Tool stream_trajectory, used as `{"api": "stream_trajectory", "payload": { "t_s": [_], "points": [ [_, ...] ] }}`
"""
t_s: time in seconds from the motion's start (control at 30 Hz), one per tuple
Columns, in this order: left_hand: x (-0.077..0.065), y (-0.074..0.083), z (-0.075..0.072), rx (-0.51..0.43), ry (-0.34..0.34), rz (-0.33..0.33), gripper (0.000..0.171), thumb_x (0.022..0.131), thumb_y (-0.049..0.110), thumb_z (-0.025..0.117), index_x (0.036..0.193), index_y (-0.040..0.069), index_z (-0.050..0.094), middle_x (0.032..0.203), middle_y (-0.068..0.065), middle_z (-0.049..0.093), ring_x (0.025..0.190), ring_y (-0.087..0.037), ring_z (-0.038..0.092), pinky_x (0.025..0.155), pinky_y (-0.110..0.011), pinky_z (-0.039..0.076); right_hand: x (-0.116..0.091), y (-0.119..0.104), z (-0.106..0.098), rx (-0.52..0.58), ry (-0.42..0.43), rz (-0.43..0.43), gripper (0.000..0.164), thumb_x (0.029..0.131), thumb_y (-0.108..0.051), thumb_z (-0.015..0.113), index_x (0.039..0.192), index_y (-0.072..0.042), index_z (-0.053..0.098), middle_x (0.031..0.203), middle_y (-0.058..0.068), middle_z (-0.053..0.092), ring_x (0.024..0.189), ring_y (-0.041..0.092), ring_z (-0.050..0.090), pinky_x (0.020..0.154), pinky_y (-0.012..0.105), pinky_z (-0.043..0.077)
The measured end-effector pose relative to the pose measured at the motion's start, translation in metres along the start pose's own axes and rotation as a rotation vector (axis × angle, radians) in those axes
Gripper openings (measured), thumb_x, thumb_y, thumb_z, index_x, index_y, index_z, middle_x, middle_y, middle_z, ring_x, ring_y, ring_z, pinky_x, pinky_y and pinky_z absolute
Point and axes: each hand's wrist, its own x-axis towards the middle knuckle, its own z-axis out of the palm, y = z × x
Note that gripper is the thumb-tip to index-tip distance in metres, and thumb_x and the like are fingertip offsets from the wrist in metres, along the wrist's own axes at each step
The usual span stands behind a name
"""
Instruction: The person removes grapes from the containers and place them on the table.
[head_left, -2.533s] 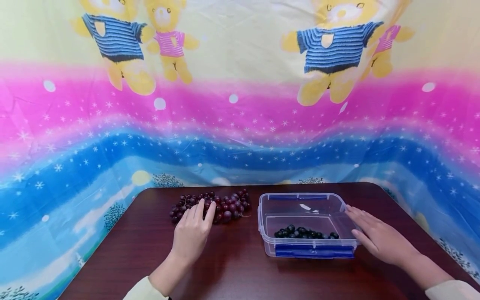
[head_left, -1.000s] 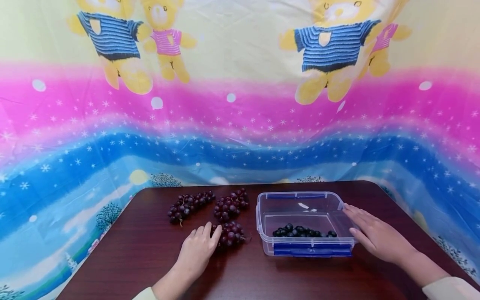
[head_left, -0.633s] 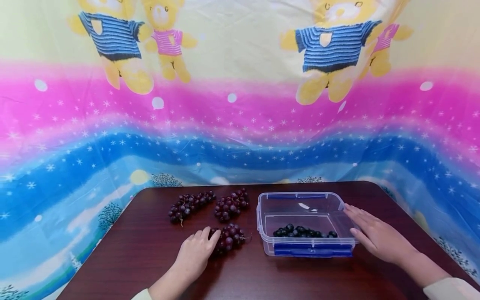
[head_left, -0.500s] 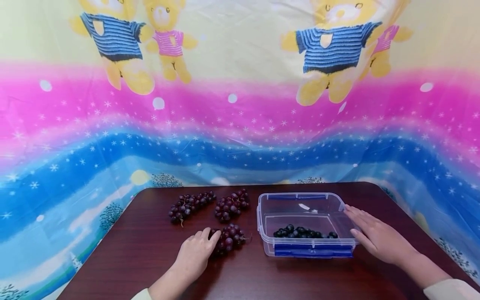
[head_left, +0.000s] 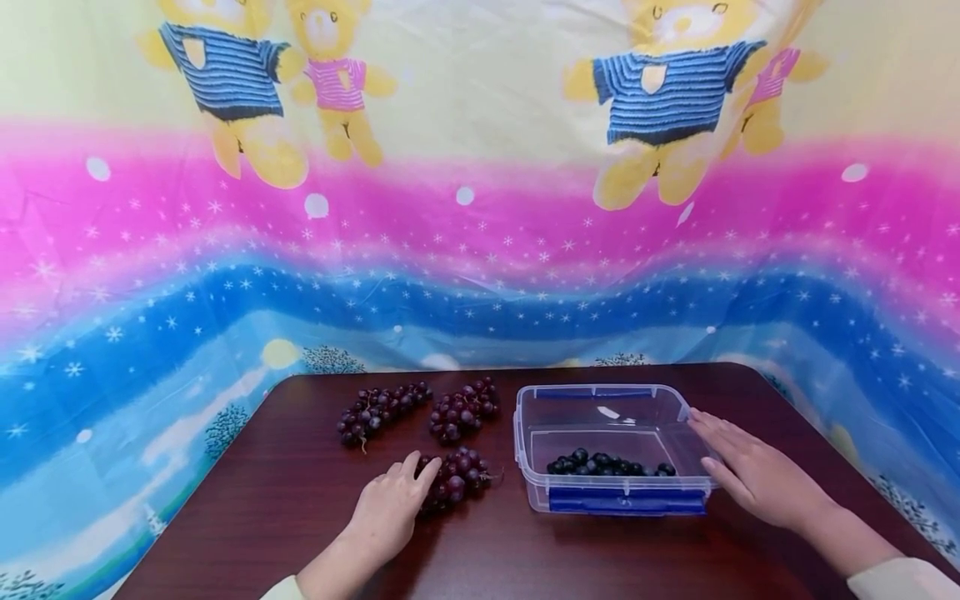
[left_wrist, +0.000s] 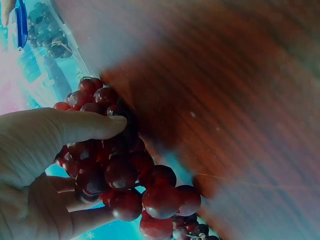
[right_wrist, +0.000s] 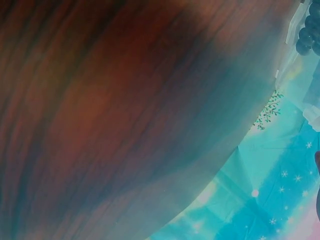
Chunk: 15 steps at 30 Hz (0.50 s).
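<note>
My left hand (head_left: 384,508) grips a bunch of red grapes (head_left: 457,479) near the middle of the table. Seen from the left wrist, the thumb lies across the top of that bunch (left_wrist: 122,172) and the fingers reach around its far side. Two more bunches of red grapes lie behind it: a longer bunch (head_left: 381,410) at left and a rounder bunch (head_left: 463,410) beside it. A clear plastic container (head_left: 626,482) with blue clips stands to the right, with small dark grapes (head_left: 600,463) inside. Fingers extended, my right hand (head_left: 765,479) touches the container's right side.
The dark brown table (head_left: 480,558) reaches back to a patterned cloth (head_left: 465,225) with printed bears, hanging behind it and along both sides. No lid is visible on the container.
My left hand has come from the grapes at the back towards the front, bringing one bunch away from the other two. My right hand has stayed at the container.
</note>
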Motion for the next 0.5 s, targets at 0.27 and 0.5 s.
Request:
{"api": "stream_trajectory", "payload": {
  "t_s": [0.27, 0.5],
  "points": [
    [-0.0005, 0.0033, -0.002, 0.022, -0.073, -0.019, 0.069, 0.067, 0.002, 0.079, 0.131, 0.009, 0.056, 0.121, -0.02, 0.056, 0.085, -0.029, 0.062, 0.055, -0.035, 0.052, -0.0003, -0.0007, -0.0004, 0.003, -0.008, 0.003, 0.058, 0.093, -0.02, 0.065, 0.145, -0.005, 0.045, 0.147, 0.014, 0.043, 0.138, -0.006, 0.009, 0.107, 0.008, 0.001],
    [-0.0001, 0.0032, -0.003, 0.015, -0.129, -0.033, 0.088, 0.062, 0.021, 0.09, 0.138, 0.01, 0.049, 0.128, -0.024, 0.052, 0.093, -0.032, 0.061, 0.062, -0.039, 0.053, -0.0007, 0.0007, 0.0009, -0.006, -0.006, 0.011, 0.059, 0.092, -0.019, 0.065, 0.145, -0.004, 0.045, 0.146, 0.015, 0.043, 0.138, -0.007, 0.008, 0.107, 0.008, 0.001]
  ]
}}
